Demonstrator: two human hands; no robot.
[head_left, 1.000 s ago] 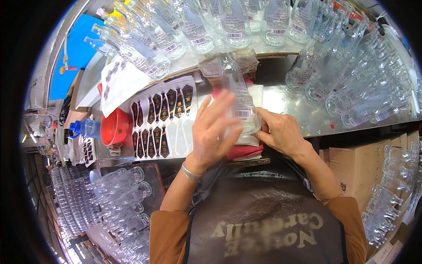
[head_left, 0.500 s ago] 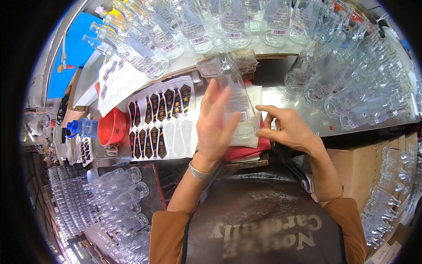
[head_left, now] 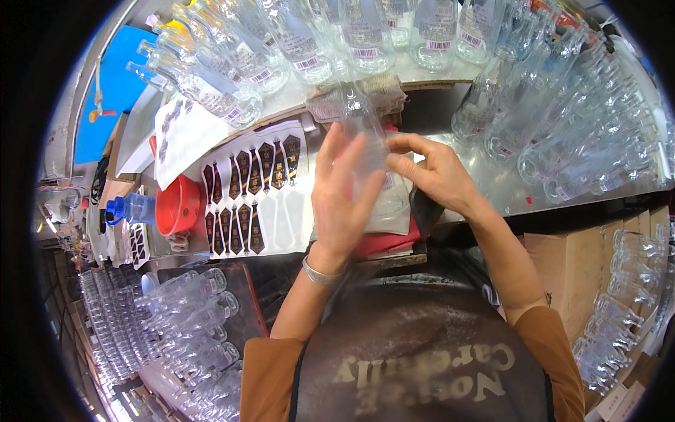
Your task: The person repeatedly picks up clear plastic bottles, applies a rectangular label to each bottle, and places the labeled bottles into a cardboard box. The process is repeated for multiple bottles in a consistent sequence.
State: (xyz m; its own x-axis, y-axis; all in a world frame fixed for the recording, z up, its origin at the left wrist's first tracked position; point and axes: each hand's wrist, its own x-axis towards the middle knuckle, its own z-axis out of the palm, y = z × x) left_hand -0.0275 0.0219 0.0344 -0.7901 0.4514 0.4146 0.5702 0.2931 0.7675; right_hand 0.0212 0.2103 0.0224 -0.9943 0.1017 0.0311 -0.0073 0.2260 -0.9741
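A clear glass bottle point(head_left: 362, 116) with a printed back label lies on a white cloth point(head_left: 394, 218) over red cloth point(head_left: 387, 243), its neck end on a rolled rag point(head_left: 323, 104). My left hand point(head_left: 341, 193), a silver bangle at its wrist, rests over the bottle's left side with its fingers stretched apart, smeared by motion. At the bottle's right side is my right hand point(head_left: 439, 172), with thumb and forefinger close together at the glass and the other fingers curled. Below its palm shows a dark flat piece point(head_left: 425, 211); what it is, I cannot make out.
To the left lie a sheet of dark tie-shaped stickers point(head_left: 264, 186), a red bowl point(head_left: 177, 204) and a blue-capped plastic bottle point(head_left: 130, 209). Glass bottles point(head_left: 365, 53) crowd the back and right point(head_left: 562, 148). More bottles point(head_left: 190, 302) are stacked lower left, and cardboard boxes point(head_left: 562, 264) stand lower right.
My right hand has moved left and slightly up, to the bottle's side. A dark flat piece now shows beneath it. My left hand stays over the bottle.
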